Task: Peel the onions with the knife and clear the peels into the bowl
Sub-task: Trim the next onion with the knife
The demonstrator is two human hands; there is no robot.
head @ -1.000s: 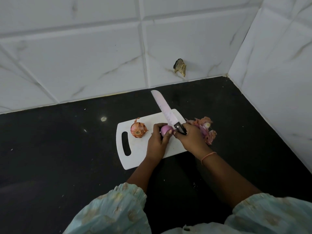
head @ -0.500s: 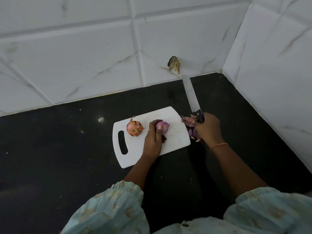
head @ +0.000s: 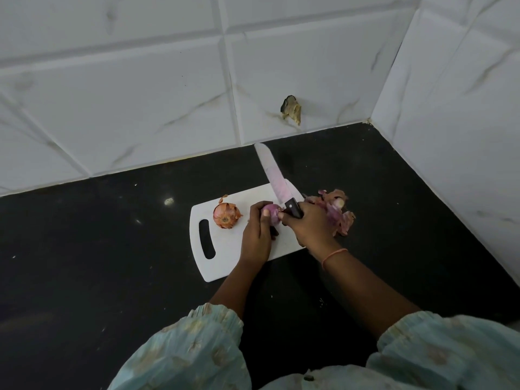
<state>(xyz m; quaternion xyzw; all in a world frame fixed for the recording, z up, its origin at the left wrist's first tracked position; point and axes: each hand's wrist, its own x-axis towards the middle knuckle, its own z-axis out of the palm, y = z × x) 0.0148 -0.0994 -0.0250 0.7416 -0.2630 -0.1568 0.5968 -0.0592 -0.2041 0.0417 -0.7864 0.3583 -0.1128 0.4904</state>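
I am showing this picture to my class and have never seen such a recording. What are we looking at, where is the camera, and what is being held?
No machine here: a person wears a camera on the head, looking down at their own hands. On the black counter lies a white plastic cutting board with an unpeeled brown onion. The left hand holds a purple peeled onion. The right hand grips a pale-bladed, dark-handled knife. A pile of pink onion peels lies beside the board. No bowl is visible.
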